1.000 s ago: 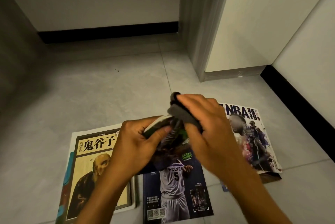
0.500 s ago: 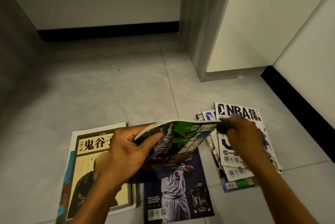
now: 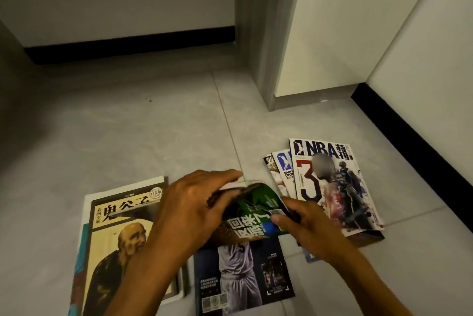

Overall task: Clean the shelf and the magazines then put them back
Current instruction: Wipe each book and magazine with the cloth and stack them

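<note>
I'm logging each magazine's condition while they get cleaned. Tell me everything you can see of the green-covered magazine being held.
The green magazine is a thin, glossy, soft-covered issue with large white Chinese characters on a green cover; its picture is too bent to read. It is held off the floor, curled and folded. The left hand grips its left side from above, and the right hand pinches its right edge, with a dark bit, perhaps a cloth, in that hand. It hangs over a basketball magazine lying flat below.
</note>
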`<state>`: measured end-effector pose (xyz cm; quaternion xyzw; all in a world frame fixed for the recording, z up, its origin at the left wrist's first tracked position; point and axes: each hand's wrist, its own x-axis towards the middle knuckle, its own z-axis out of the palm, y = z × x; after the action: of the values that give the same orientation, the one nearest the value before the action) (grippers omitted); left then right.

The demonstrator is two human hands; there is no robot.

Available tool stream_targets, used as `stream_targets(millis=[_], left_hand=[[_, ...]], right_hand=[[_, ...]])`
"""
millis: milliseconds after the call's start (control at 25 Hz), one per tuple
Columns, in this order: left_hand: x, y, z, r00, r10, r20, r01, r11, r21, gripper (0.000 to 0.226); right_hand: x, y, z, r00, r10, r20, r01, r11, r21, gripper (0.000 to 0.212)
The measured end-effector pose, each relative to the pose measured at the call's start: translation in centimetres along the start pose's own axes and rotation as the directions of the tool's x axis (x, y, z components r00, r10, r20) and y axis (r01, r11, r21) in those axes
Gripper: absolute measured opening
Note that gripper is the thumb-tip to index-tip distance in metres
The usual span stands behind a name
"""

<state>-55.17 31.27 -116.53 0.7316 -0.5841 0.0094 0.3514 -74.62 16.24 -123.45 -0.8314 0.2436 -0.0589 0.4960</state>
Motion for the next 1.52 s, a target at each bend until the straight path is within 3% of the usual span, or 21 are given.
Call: stream_targets(millis=[80,200,280,400,520,640,720,800,840,880,920,1000,1040,1080,1160,1240,1280,1400,1520], left_hand=[[-0.4,0.2,1.4,0.989,-0.042,-0.140,0.045,0.999,0.017,0.040],[-1.1,-0.5,2.3,0.961,-0.162,-0.224,0.156,0.987,-0.044,0.043],[-1.7,-1.2,2.6,0.950,-0.205,-0.236,0.204,0.979,-0.028,0.040],[-2.7,-2.1,3.7,0.952,-0.242,-0.188,0.230,0.970,-0.081,0.036],[-3.9,-2.8,5.3,0.957,-0.272,-0.097,0.261,0.959,-0.114,0.035],[-5.8,-3.1,7.4,0.907,-0.371,0.196,0.385,0.922,-0.033,0.040],[-8.0,-4.4,8.9,0.782,-0.479,0.398,0.464,0.874,0.142,0.047],[-10.5,-5.3,10.1,0.615,-0.596,0.516,0.508,0.800,0.318,0.062],[-11.4,-5.2,10.6,0.562,-0.642,0.521,0.518,0.765,0.383,0.068],[-12.0,-4.9,11.1,0.548,-0.676,0.493,0.530,0.736,0.421,0.073],[-12.3,-4.5,11.7,0.549,-0.699,0.458,0.542,0.715,0.441,0.076],[-12.3,-3.5,12.6,0.557,-0.719,0.415,0.573,0.695,0.435,0.079],[-12.6,-3.2,13.1,0.559,-0.725,0.402,0.603,0.689,0.403,0.079],[-12.9,-3.0,13.3,0.555,-0.730,0.399,0.640,0.681,0.356,0.077],[-13.4,-3.2,13.2,0.556,-0.709,0.434,0.662,0.693,0.284,0.076],[-13.7,-3.7,12.8,0.579,-0.661,0.477,0.604,0.741,0.294,0.081],[-13.5,-3.8,12.7,0.596,-0.646,0.477,0.566,0.760,0.320,0.083],[-13.1,-4.5,12.8,0.619,-0.616,0.488,0.496,0.788,0.365,0.088],[-12.8,-5.4,12.8,0.567,-0.641,0.517,0.515,0.766,0.385,0.093]], right_hand=[[-0.8,1.2,1.7,0.957,0.164,-0.240,-0.093,0.954,0.284,0.009],[-1.7,5.2,2.7,0.754,0.544,-0.369,-0.224,0.740,0.634,0.020],[-2.0,7.7,2.4,0.619,0.704,-0.347,-0.142,0.535,0.833,0.027],[-1.9,9.4,0.6,0.521,0.818,-0.241,0.046,0.256,0.966,0.030],[-1.0,10.3,0.1,0.427,0.897,-0.110,-0.078,0.158,0.984,0.037],[-1.4,11.1,1.3,0.380,0.925,0.034,-0.166,0.032,0.986,0.043],[-2.2,10.3,2.1,0.336,0.942,-0.013,-0.159,0.070,0.985,0.041],[-3.3,8.8,3.9,0.192,0.950,-0.247,-0.234,0.288,0.928,0.035],[-3.9,7.7,5.2,0.159,0.902,-0.401,-0.343,0.432,0.834,0.038],[-4.4,6.6,6.6,0.220,0.807,-0.548,-0.428,0.585,0.690,0.043],[-4.7,5.5,7.8,0.359,0.688,-0.630,-0.441,0.720,0.535,0.049],[-4.1,4.5,10.0,0.650,0.458,-0.606,-0.366,0.888,0.279,0.056],[-3.3,4.1,10.5,0.732,0.370,-0.571,-0.328,0.927,0.181,0.056],[-2.3,3.6,10.5,0.771,0.306,-0.558,-0.296,0.949,0.110,0.058],[0.6,2.6,9.8,0.784,0.166,-0.598,-0.207,0.978,0.001,0.063],[3.7,2.9,9.5,0.801,-0.006,-0.599,-0.199,0.941,-0.275,0.066],[4.9,3.8,9.8,0.847,-0.036,-0.530,-0.213,0.891,-0.401,0.066],[4.3,6.9,13.5,0.945,0.063,-0.320,-0.242,0.793,-0.559,0.057],[-1.3,9.5,18.6,0.989,-0.123,-0.083,0.038,0.750,-0.660,0.050]])
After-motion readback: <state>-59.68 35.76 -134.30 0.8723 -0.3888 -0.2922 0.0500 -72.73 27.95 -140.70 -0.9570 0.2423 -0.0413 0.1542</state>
